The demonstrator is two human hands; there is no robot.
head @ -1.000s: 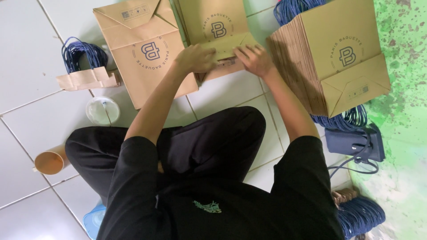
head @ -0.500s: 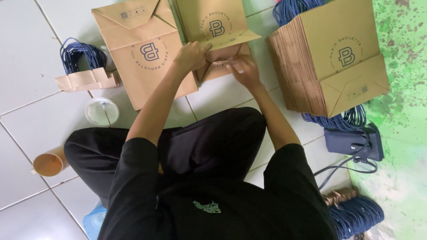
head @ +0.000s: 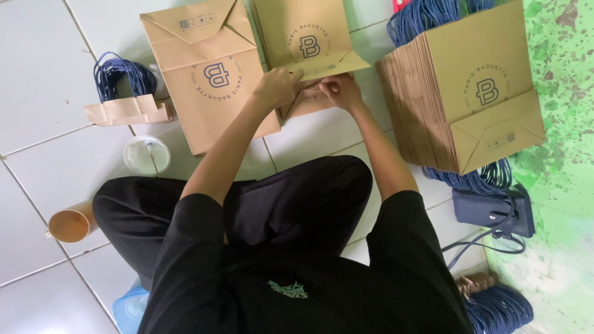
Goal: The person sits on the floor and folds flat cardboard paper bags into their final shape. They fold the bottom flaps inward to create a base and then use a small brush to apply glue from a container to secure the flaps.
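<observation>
Kraft-brown paper is everywhere on the white tiled floor (head: 49, 68) where the person sits cross-legged in black clothes. Taking the middle paper bag (head: 306, 37) as the landmark, it lies flat straight ahead of the knees, its bottom flap folded out toward the person. Right of it stands the biggest thing here, a thick stack of flat bags (head: 458, 105), leaning on edge with a round printed mark on the front sheet. Left of the middle bag, touching or just overlapping its edge, lies another flat bag (head: 210, 80) with its folded base pointing away.

Both hands meet at the near edge of the middle bag. The left hand (head: 278, 85) rests knuckles-up on the flap, fingers curled together and pressing on the paper. The right hand (head: 339, 91) sits just beside it, fingers bent and pinched at a small brown folded piece under the flap; exactly what they clamp I cannot tell.

Farther right, beyond the stack, a dark blue pouch (head: 492, 210) lies among blue cord handles (head: 476, 180). Well left of the middle bag sits a bundle of blue cord handles (head: 120, 77) on paper strips, then a clear plastic lid (head: 146, 154), and nearer the person a paper cup (head: 69, 224) on its side.
</observation>
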